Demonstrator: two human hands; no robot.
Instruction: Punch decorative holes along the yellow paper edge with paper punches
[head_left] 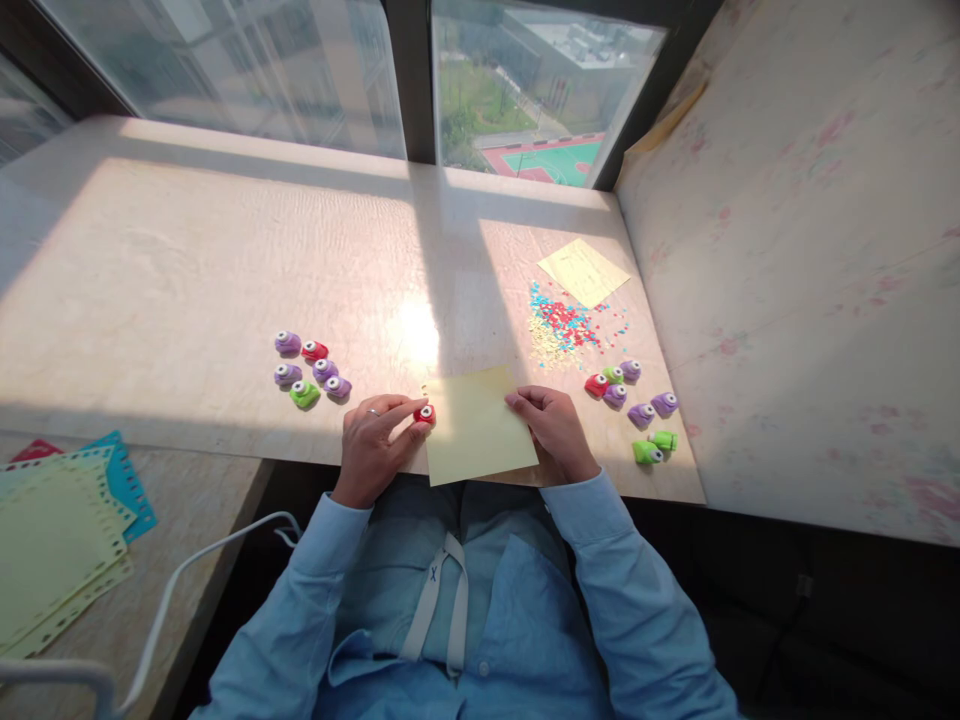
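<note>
A sheet of yellow paper [480, 425] lies at the front edge of the sill, its near edge reaching past it. At its left edge, my left hand [382, 445] holds a small red punch [424, 413] between thumb and fingers. My right hand [553, 428] pinches the paper's right edge between thumb and index finger. Several purple, red and green punches [325, 370] stand left of my left hand. More punches [616, 395] in the same colours are to the right of my right hand.
Red, blue and yellow paper bits [564, 325] lie heaped at the right, beside a smaller yellow sheet [584, 272]. Punched sheets [60, 540] lie on a lower-left table, near a white cable [176, 575]. A patterned wall [795, 300] bounds the right side.
</note>
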